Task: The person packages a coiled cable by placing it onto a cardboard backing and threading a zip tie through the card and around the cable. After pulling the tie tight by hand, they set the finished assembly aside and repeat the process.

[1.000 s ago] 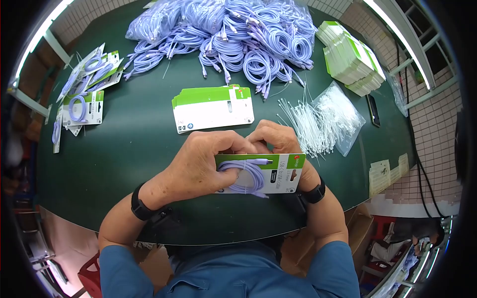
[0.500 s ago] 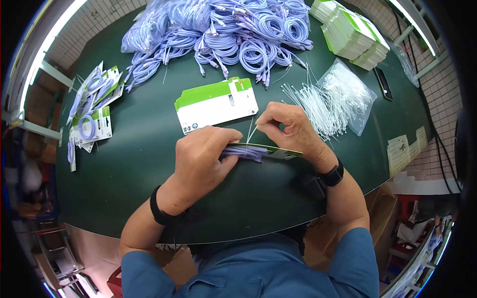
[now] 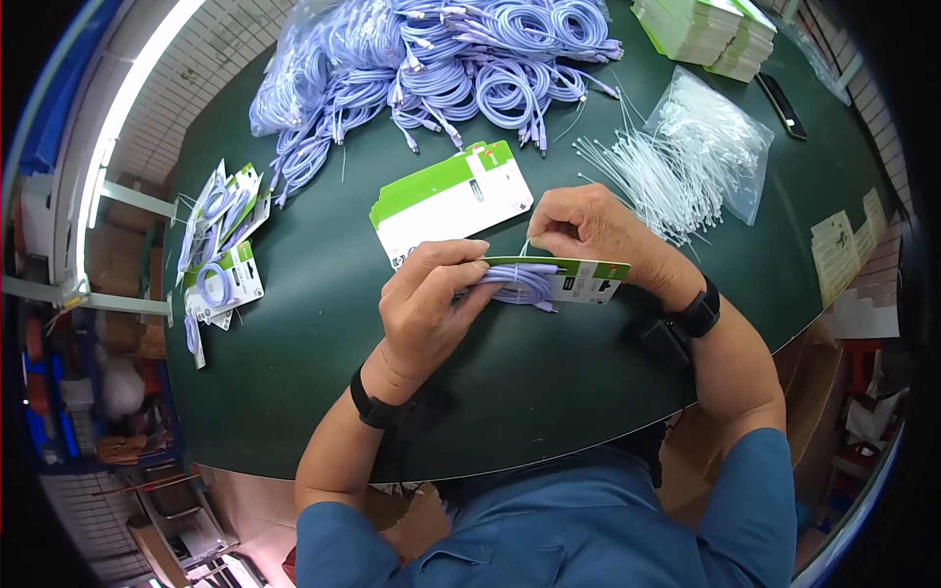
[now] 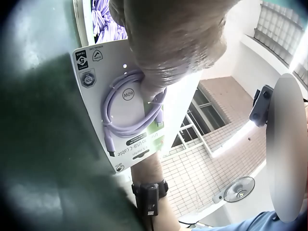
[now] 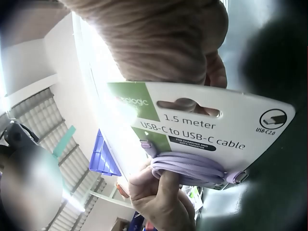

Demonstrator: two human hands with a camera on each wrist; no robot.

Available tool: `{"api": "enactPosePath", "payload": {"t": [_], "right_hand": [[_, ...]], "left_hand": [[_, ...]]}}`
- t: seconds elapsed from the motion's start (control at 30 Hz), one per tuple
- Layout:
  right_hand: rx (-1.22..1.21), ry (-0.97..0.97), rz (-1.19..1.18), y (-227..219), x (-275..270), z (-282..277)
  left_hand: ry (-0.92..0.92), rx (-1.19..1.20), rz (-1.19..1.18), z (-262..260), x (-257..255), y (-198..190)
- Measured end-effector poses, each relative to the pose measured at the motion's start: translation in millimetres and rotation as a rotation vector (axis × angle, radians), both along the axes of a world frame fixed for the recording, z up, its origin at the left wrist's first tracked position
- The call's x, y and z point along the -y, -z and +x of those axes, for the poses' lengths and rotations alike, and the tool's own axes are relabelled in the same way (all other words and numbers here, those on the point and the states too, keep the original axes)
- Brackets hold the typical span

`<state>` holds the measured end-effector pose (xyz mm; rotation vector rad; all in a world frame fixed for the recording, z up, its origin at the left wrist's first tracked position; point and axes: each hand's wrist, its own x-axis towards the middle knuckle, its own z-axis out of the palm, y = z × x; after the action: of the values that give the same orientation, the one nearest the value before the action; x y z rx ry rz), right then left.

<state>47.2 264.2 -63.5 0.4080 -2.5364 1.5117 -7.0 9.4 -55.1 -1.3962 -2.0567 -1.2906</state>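
Note:
My left hand [image 3: 431, 306] grips a white-and-green packaging card [image 3: 596, 282] by its left end, with the thumb on a coiled lilac USB-C cable [image 3: 518, 284]. In the left wrist view the coil [image 4: 109, 108] lies against the printed front of the card. White ties loop over the coil. Behind the card's upper edge, my right hand [image 3: 603, 230] pinches the thin tail of a white cable tie [image 3: 525, 247]. The right wrist view shows the card's hang slot [image 5: 214, 113] close to the right hand, and left fingers on the cable bundle [image 5: 187, 166].
Stacked blank-backed cards [image 3: 456, 201] lie just beyond the hands. Loose cable ties [image 3: 647, 186] and a bag of ties [image 3: 716, 137] are at the right. A heap of lilac cables [image 3: 441, 73] fills the back; carded cables [image 3: 221, 260] lie left. More cards [image 3: 706, 34] and a phone [image 3: 781, 106] sit back right.
The right hand has come out from behind the card and now pinches the tie tail at its upper edge. The card tipped nearly edge-on, then partly back. The head view has shifted.

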Motion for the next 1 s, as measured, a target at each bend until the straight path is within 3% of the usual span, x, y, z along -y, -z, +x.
{"api": "enactPosePath", "payload": {"t": [0.67,0.8,0.9,1.0], "right_hand": [[0.076,0.001,-0.05,1,0,-1],[0.078,-0.007,-0.054,1,1,-1],[-0.047,-0.031,0.015,8,6,-2],[-0.093,-0.026,0.027,3,9,-1]], "left_hand": [[0.039,-0.131,-0.065,0,-3,-7],[0.02,-0.077,-0.118,10,-4,-15],[0.071,0.155,-0.176,15,-5,-19],[0.019,0.188,-0.288,22,-8,-37]]}}
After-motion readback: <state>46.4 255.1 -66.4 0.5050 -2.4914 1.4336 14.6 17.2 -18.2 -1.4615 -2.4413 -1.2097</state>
